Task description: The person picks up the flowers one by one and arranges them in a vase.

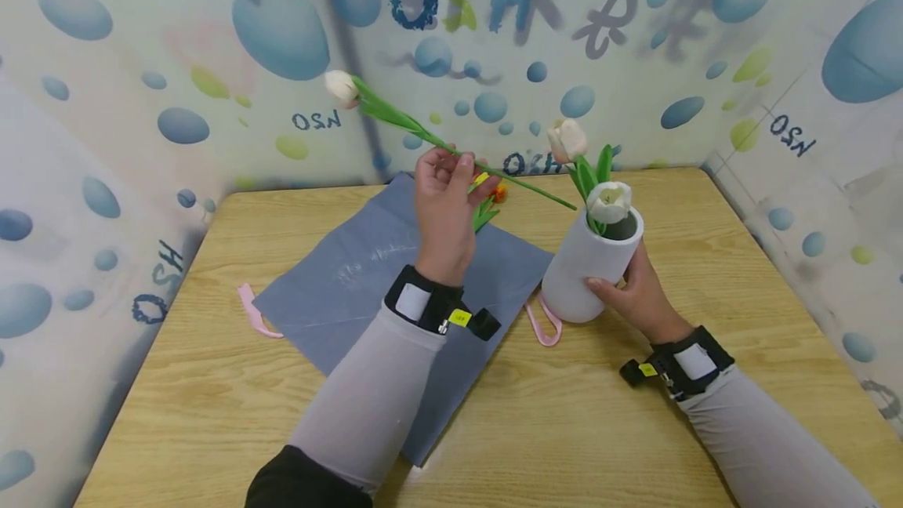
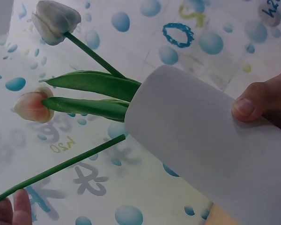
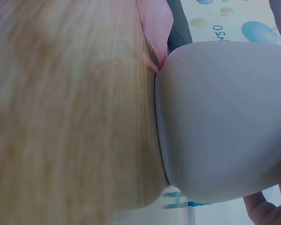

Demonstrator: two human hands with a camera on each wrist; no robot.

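My left hand (image 1: 447, 210) pinches the green stem of a white tulip (image 1: 395, 117), its bloom up and to the left. The stem's cut end points down right, close to the rim of a white vase (image 1: 589, 269). My right hand (image 1: 645, 296) grips that vase low on its right side, thumb across the front. Two tulips stand in the vase: a pale pink one (image 1: 567, 141) and a white one (image 1: 610, 202). In the left wrist view, the held stem (image 2: 61, 166) ends just short of the vase mouth. The right wrist view shows the vase's base (image 3: 225, 122) on the table.
A grey-blue wrapping sheet (image 1: 360, 273) lies on the wooden table (image 1: 190, 375). Behind my left hand, an orange-yellow flower (image 1: 498, 193) with green leaves rests on it, partly hidden. Pink ribbon (image 1: 254, 312) sticks out at left, and a ribbon loop (image 1: 546, 328) lies by the vase.
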